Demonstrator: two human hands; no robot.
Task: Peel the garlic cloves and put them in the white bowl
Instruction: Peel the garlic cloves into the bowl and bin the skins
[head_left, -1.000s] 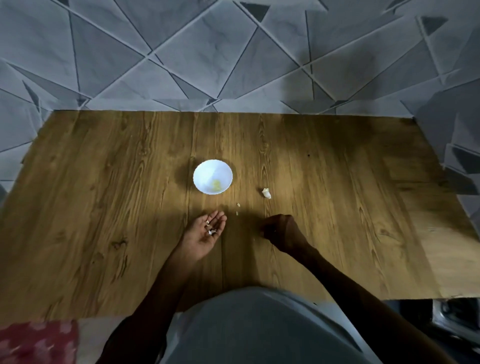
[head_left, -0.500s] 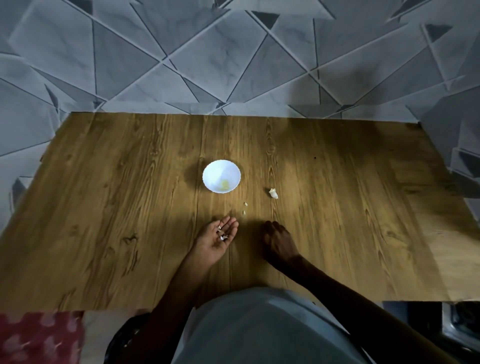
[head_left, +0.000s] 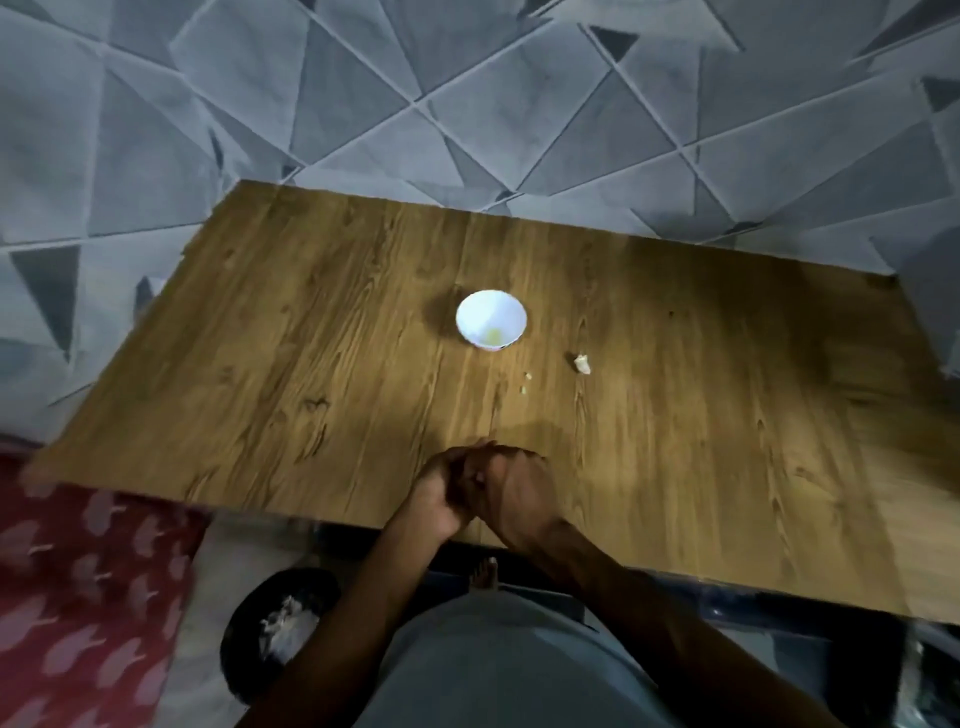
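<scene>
Hands meet above the near edge of the wooden table (head_left: 311, 364): the left hand (head_left: 441, 499) and the right hand (head_left: 522, 499) are pressed against each other, and I cannot tell whether anything is held between them. Straight ahead of them, well apart, stands the white bowl (head_left: 467, 312) with a yellowish peeled clove (head_left: 493, 338) inside. Ahead and to their right a whitish garlic piece (head_left: 582, 364) lies on the wood, with small scraps (head_left: 527, 375) nearer. Below and left of the hands, a black bin (head_left: 234, 644) holds pale peelings (head_left: 285, 623).
</scene>
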